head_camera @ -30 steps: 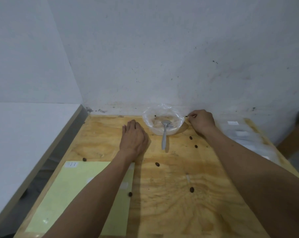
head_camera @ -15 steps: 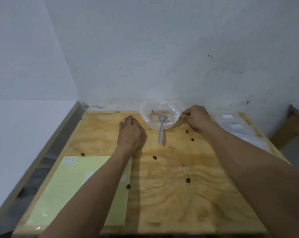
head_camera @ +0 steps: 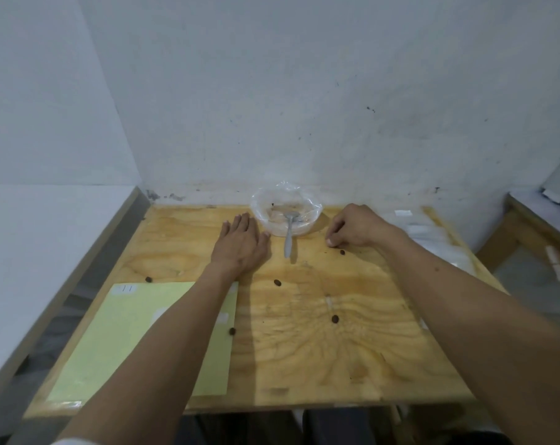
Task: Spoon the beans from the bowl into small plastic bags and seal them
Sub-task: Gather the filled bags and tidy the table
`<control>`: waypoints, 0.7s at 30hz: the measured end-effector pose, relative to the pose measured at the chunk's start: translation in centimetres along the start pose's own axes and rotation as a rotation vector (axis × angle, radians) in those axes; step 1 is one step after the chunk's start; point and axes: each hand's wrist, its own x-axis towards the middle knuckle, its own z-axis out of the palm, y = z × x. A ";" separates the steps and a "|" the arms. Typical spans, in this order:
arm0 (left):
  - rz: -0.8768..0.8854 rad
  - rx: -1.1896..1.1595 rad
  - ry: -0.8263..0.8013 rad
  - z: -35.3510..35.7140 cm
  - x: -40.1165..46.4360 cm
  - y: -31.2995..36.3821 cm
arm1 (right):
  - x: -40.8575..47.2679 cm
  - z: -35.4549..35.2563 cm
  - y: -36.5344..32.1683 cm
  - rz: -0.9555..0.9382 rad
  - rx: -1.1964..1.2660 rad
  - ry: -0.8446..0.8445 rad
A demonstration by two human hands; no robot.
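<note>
Left hand (head_camera: 240,244) lies flat, fingers straight, on the plywood surface (head_camera: 336,348) beside the clear plastic bowl (head_camera: 286,213); right hand (head_camera: 352,229), fingers curled, pinches near a dark bean (head_camera: 342,252).

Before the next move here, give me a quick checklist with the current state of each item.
1. Bowl upright at the back of the table: ok.
2. Spoon within reach, head in the bowl, handle out on the table: ok.
3. Beans kept in the bowl: not ok; several lie loose on the table, one beside the right hand.
4. Right hand ready to pick that bean: cannot tell; its fingers are curled down at the table and what they hold is hidden.
5. Left hand free: ok, it rests flat on the table.
6. Bags at hand: ok, clear ones lie at the table's right edge.
</note>
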 end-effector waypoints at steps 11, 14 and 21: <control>0.008 -0.014 0.026 0.4 0.1 -0.3 | -3.0 -1.5 1.3 0.438 1.173 -0.078; 0.022 -0.015 -0.014 0.1 0.0 -0.5 | -3.7 -1.3 1.2 0.369 0.815 -0.025; 0.078 0.032 -0.098 -0.1 -1.2 -1.1 | -4.5 1.1 1.4 0.101 0.077 0.123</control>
